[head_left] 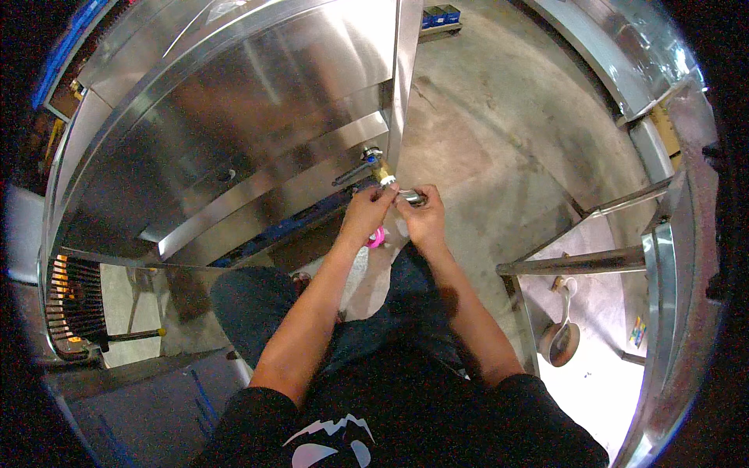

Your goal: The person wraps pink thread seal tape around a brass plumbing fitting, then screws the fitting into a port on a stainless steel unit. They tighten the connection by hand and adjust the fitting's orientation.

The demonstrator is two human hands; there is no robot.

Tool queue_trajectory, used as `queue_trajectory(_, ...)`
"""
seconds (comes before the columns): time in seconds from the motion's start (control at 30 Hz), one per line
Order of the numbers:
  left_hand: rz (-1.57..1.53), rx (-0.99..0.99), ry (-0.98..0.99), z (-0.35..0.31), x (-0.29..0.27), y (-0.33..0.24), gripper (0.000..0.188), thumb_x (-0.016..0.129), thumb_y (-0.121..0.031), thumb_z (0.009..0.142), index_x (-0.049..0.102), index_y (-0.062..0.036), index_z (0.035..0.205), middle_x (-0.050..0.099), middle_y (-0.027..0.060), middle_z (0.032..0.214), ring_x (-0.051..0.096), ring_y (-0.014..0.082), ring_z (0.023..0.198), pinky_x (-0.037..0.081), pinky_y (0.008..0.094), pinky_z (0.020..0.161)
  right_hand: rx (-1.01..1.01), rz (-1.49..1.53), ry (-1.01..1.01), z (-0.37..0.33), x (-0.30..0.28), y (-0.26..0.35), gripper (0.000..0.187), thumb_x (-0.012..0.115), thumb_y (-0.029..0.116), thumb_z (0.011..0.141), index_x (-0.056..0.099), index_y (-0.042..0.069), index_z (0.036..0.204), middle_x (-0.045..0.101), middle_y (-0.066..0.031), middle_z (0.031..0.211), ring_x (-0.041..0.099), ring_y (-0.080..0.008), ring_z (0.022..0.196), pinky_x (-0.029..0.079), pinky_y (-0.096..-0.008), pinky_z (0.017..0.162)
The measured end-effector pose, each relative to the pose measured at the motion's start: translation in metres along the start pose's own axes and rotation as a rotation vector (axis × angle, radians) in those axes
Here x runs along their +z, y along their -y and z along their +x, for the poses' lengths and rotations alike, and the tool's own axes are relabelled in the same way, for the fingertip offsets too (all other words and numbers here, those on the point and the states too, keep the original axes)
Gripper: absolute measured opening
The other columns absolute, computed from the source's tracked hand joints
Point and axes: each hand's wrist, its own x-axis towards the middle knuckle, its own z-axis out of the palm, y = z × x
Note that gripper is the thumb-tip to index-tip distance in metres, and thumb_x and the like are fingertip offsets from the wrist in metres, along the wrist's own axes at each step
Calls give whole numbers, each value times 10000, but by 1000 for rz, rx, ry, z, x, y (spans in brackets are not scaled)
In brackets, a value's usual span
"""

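A brass valve with a dark lever handle sticks out of the lower side of a stainless steel unit. White wrapping shows on the valve's near end. Just below it, my left hand is closed, its thumb and fingertips against the wrapped end; what it pinches is mostly hidden. My right hand grips a short, shiny metal pipe fitting beside that end. A bright pink ring shows under my left hand; whether that hand holds it I cannot tell.
At the right stands a steel frame, with a round brown object with a white handle-like part beyond its bar. A dark slatted rack is at the left. Blue boxes lie at the far end of the concrete floor.
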Motion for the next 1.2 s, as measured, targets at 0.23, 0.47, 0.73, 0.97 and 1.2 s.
queue_trajectory(0.23, -53, -64, -177, -11, -9, 1, 557, 586, -519, 952, 698, 25, 907, 665, 135, 757, 610, 246, 696, 477, 403, 664, -662, -551, 81, -47, 9, 16, 418, 712, 32, 715, 632, 65, 1124, 545, -194, 1278, 542, -409, 1123, 484, -475, 919)
queue_trajectory(0.47, 375, 3, -184, -4, -5, -21, 645, 713, -635, 793, 749, 5, 861, 723, 205, 799, 706, 299, 728, 536, 412, 707, -83, -441, -16, -56, 4, -9, 241, 575, 142, 919, 691, 21, 1092, 572, -234, 1237, 579, -416, 1088, 466, -479, 960)
queue_trajectory(0.73, -259, -42, -37, 5, 8, 10, 404, 789, -389, 847, 691, -28, 997, 666, 28, 822, 531, 119, 522, 371, 305, 453, 827, 785, 479, -2, -11, -33, 646, 339, 608, 1025, 489, 57, 1327, 678, -186, 1046, 679, -322, 850, 554, -449, 809)
queue_trajectory(0.97, -364, -57, -86, 1, 20, 11, 616, 716, -504, 893, 584, 21, 1187, 645, 79, 949, 599, 177, 754, 499, 311, 680, -230, -256, 129, -20, -11, 8, 432, 628, 287, 940, 541, 75, 1307, 662, -186, 1086, 688, -323, 861, 566, -413, 698)
queue_trajectory(1.2, -235, -88, 7, 9, -3, 3, 563, 837, -481, 776, 683, 16, 993, 673, 66, 830, 582, 158, 704, 454, 311, 633, -396, -326, 94, -45, -6, 5, 503, 624, 177, 873, 518, 94, 1357, 624, -169, 1147, 667, -360, 949, 564, -450, 755)
